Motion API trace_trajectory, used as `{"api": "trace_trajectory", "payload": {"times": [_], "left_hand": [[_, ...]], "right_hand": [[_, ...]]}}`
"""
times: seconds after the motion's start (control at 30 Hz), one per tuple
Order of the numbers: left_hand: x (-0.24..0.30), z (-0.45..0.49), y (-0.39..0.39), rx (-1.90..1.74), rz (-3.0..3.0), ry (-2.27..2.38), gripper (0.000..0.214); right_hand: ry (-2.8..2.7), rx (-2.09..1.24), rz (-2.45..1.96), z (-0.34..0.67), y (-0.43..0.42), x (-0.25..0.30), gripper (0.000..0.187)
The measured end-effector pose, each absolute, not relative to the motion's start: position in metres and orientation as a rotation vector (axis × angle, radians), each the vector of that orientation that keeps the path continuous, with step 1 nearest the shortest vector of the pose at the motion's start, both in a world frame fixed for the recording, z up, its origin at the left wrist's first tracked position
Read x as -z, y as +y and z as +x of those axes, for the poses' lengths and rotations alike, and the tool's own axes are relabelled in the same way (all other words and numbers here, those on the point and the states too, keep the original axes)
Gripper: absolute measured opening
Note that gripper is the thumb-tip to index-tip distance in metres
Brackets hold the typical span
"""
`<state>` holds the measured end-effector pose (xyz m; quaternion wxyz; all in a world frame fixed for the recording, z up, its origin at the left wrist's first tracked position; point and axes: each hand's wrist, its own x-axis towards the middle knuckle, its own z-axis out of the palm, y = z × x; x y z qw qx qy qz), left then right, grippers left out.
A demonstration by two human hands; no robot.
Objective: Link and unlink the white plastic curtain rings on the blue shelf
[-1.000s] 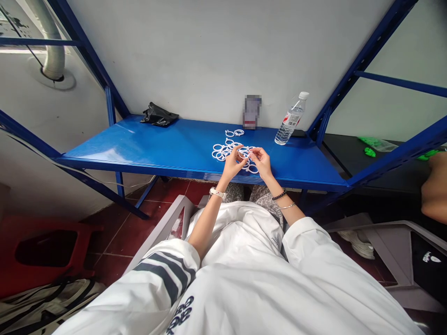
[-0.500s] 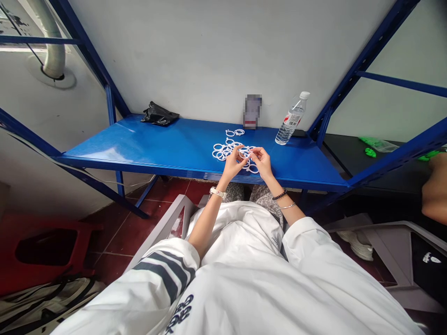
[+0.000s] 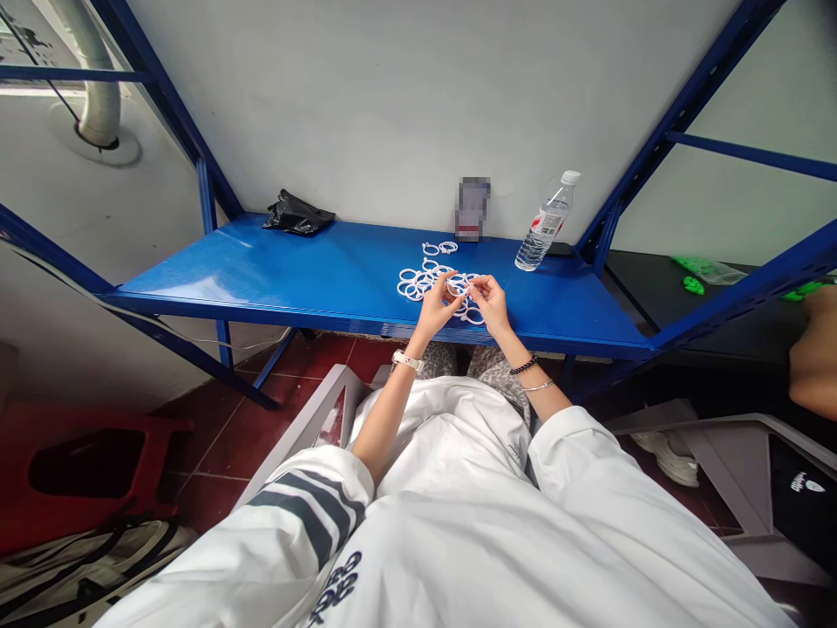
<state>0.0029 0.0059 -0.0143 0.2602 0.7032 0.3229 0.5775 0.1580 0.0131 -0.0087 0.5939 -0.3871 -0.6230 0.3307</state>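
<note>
Head view. A white ring [image 3: 456, 284] is pinched between the fingertips of the left hand [image 3: 437, 307] and the right hand [image 3: 492, 301]; both hands are closed on it, and it is held just above the near edge of a blue shelf [image 3: 314, 270]. A heap of rings [image 3: 416, 284] lies on the shelf directly beyond the hands, partly hidden by them. Two further rings [image 3: 439, 249] lie apart, nearer the wall. A water bottle [image 3: 544, 225] stands upright to the right of the heap, and a black bag [image 3: 296, 216] lies at the far left corner. A watch [image 3: 406, 361] is worn on the left wrist and bracelets [image 3: 527, 370] on the right.
</note>
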Motion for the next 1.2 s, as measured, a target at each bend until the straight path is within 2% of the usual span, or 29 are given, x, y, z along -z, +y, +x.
{"api": "trace_trajectory", "payload": {"times": [1.2], "left_hand": [[0.0086,0.0032,-0.0004,-1.574,1.88,0.91,0.053]], "right_hand": [[-1.475,-0.774,-0.91,0.1563,0.0115,0.0064,0.052]]}}
